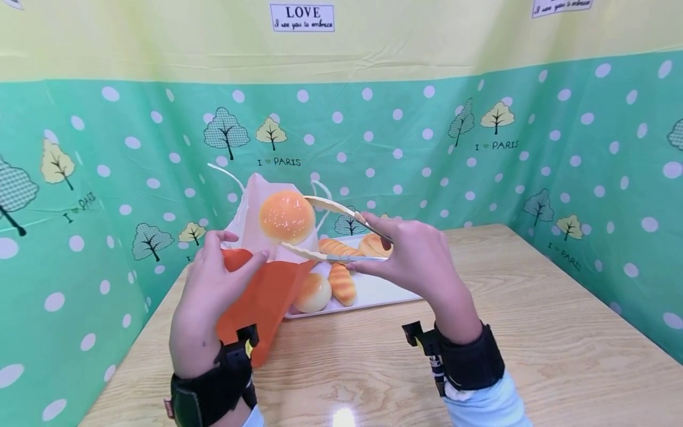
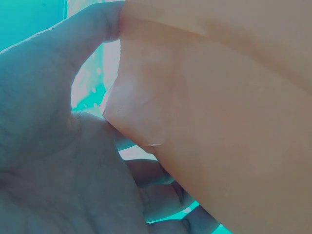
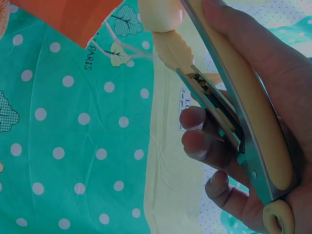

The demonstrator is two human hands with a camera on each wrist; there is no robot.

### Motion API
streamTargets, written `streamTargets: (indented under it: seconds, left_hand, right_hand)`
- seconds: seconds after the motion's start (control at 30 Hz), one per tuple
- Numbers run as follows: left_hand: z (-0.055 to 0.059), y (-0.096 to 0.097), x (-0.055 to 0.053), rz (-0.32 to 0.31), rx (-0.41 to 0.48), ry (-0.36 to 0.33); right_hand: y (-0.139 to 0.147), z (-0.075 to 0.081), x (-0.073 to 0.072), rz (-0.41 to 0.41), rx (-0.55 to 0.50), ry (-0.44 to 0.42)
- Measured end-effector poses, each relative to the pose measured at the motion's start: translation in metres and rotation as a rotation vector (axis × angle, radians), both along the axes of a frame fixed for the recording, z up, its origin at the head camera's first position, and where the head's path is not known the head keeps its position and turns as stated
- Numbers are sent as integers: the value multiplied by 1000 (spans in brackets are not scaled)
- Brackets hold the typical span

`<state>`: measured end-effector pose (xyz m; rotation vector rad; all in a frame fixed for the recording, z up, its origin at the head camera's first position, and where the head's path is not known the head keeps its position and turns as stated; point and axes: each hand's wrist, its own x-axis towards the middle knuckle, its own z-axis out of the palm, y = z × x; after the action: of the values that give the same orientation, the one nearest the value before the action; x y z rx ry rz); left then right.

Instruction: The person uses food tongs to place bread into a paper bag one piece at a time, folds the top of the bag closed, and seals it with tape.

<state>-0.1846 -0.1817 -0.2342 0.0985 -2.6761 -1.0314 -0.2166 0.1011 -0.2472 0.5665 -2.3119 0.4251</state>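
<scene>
My left hand (image 1: 210,284) grips the side of an orange paper bag (image 1: 261,296) near its mouth. The thumb lies at the edge and the other fingers pass behind the bag (image 2: 219,122) in the left wrist view. With my right hand (image 1: 421,261) I hold tongs (image 1: 304,251) that have cream tips and metal arms. Between those tips sits a round golden bun (image 1: 287,216) with pale specks on top, in front of the bag's pink inner wall. The right wrist view shows the bun (image 3: 163,14) only in part, past the tongs (image 3: 253,126).
Behind and right of the bag, a white tray (image 1: 379,290) stands on the wooden table (image 1: 352,356). It bears a round bun (image 1: 313,293), a striped roll (image 1: 342,284) and other bread (image 1: 373,244). White string handles rise from the bag. A patterned curtain (image 1: 373,130) encloses the table.
</scene>
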Motion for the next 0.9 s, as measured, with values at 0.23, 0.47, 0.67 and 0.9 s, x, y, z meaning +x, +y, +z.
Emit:
streamTargets:
  seconds: [0.23,0.47,0.67,0.9]
  left_hand:
    - [0,-1,0,-3,-3,8]
    - [0,0,0,-4,2,-8]
    - [-1,0,-1,-4,-5,-11]
    - [-1,1,-1,-6,-17,-18]
  right_hand:
    - [-1,0,0,3,3,31]
    - [0,-1,0,8,21,31]
    - [-3,-2,1,16,24,30]
    - [-11,-5,0,69,46,33]
